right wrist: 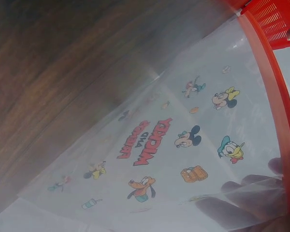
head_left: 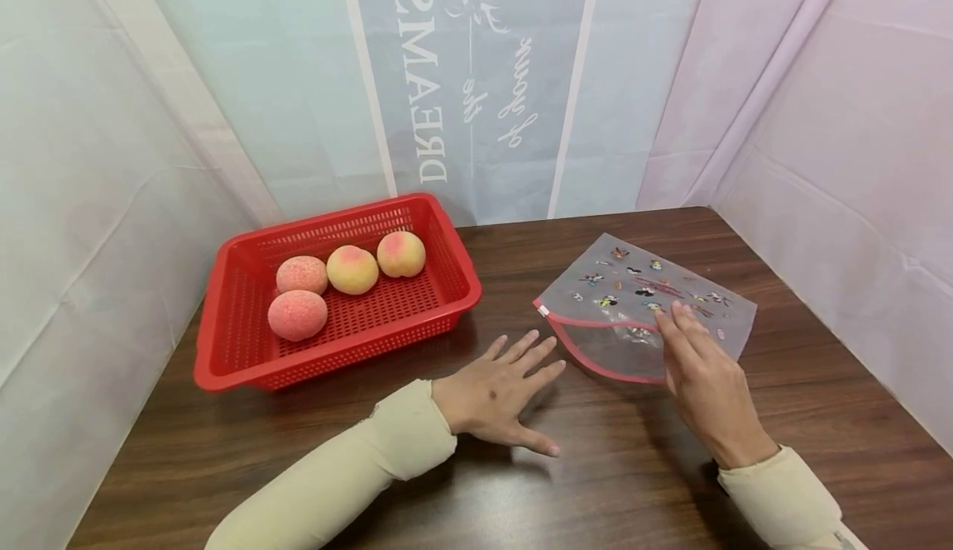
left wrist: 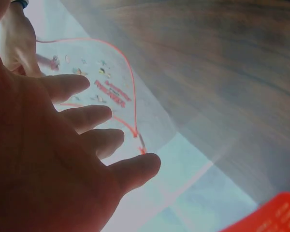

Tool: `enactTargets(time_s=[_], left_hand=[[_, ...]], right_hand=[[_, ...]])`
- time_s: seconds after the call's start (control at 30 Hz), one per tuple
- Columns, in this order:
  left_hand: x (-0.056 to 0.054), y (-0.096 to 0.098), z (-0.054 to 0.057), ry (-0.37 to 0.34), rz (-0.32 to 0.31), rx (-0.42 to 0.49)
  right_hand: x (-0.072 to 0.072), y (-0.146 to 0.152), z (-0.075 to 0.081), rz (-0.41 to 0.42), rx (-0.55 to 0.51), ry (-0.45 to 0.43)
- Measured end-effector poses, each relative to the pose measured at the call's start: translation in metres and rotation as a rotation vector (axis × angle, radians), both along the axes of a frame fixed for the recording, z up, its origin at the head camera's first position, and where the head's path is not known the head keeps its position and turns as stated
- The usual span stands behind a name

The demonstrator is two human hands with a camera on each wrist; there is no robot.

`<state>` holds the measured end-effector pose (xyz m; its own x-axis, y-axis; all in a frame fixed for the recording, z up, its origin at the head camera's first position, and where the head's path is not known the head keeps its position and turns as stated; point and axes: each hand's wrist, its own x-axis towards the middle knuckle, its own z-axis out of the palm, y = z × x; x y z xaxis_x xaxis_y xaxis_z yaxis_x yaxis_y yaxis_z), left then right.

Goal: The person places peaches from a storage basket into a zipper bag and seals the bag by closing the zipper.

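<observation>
A clear zip bag (head_left: 633,294) with a red zip edge and cartoon prints lies tilted at the right, its mouth gaping toward me. My right hand (head_left: 707,385) grips the bag's red edge at its right end. Through the plastic, some of that hand's fingers (right wrist: 227,210) show in the right wrist view. Beside the bag's left corner, my left hand (head_left: 495,393) is spread palm down with nothing in it. Its straight fingers (left wrist: 89,117) point toward the bag's mouth without touching it.
At the left stands a red plastic basket (head_left: 462,273) holding several peaches: two reddish ones (head_left: 298,315) and two yellow-pink ones (head_left: 352,270). The dark wooden table (head_left: 581,492) ends at a printed cloth (head_left: 476,120) behind, with pale cloth walls at both sides.
</observation>
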<state>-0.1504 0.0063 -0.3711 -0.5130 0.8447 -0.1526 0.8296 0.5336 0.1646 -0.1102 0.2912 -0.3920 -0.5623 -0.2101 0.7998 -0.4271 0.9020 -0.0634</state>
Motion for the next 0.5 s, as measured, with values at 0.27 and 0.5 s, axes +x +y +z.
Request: enactTargets(time_s=[0.27,0.5], left_hand=[[0.001,-0.019,0.012,0.052,0.026,0.017],[0.005,-0.038,0.028,0.089,0.052,0.032]], right_hand=[[-0.003,-0.001,-0.001,0.017,-0.044,0.000],[-0.004,-0.001,-0.002,0.014,-0.040,0.009]])
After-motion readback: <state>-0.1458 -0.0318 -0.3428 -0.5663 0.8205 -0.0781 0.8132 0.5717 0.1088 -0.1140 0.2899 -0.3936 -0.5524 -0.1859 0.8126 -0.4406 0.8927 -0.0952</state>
